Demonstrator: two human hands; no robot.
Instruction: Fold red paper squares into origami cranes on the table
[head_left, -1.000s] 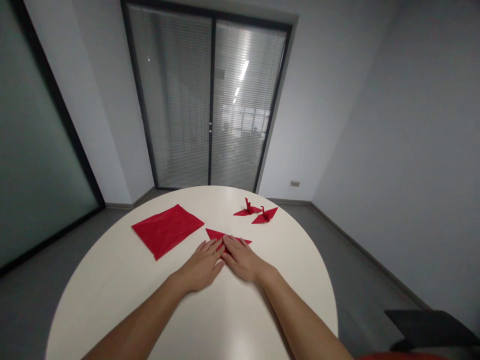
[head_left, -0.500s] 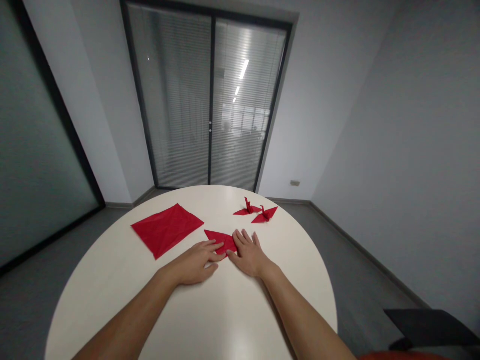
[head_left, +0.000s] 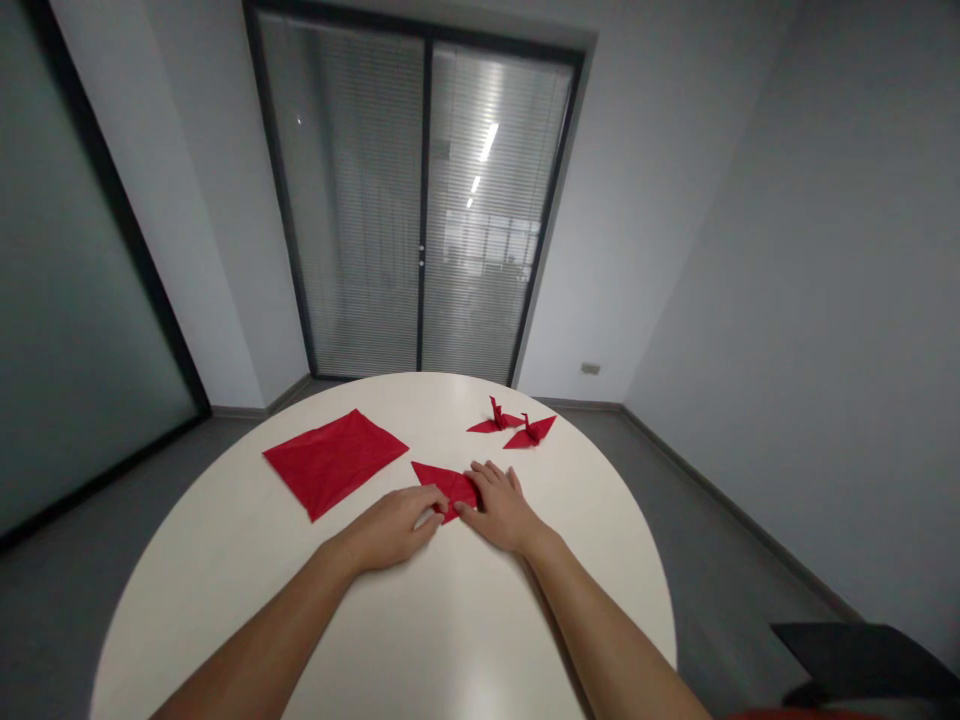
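Left hand (head_left: 394, 525) has curled since the earlier frame.
Folded red paper (head_left: 435, 477) lies at its two o'clock, grip indeterminable; open right hand (head_left: 501, 512) covers the paper's four-o'clock side.

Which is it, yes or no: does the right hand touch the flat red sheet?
No, the right hand rests on the folded red paper, apart from the flat sheet.

Blk chair (head_left: 862, 655) btm rt, blinds (head_left: 360, 220), wall plate (head_left: 590, 369)
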